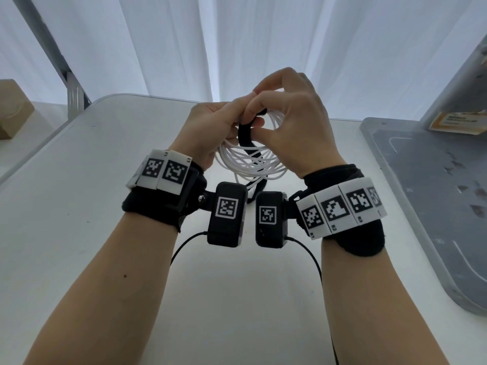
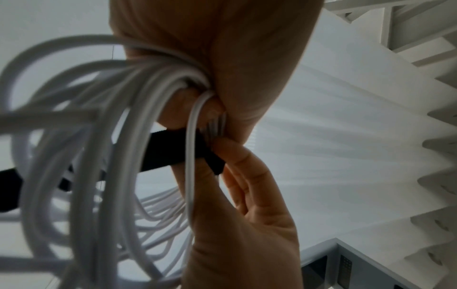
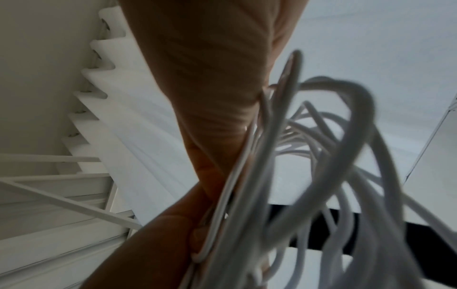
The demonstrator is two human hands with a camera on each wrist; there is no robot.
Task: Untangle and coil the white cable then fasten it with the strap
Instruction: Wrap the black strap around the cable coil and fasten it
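Your left hand [image 1: 210, 125] grips the coiled white cable [image 1: 250, 162] bunched so your right hand [image 1: 292, 119] can pinch the black strap [image 1: 243, 133] around it.

One white cable [image 1: 253, 164], one black strap [image 1: 243, 133], two hands [image 1: 213, 127]

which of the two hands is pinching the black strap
The right hand pinches the black fabric strap between thumb and fingers; the left hand grips the coiled white cable.
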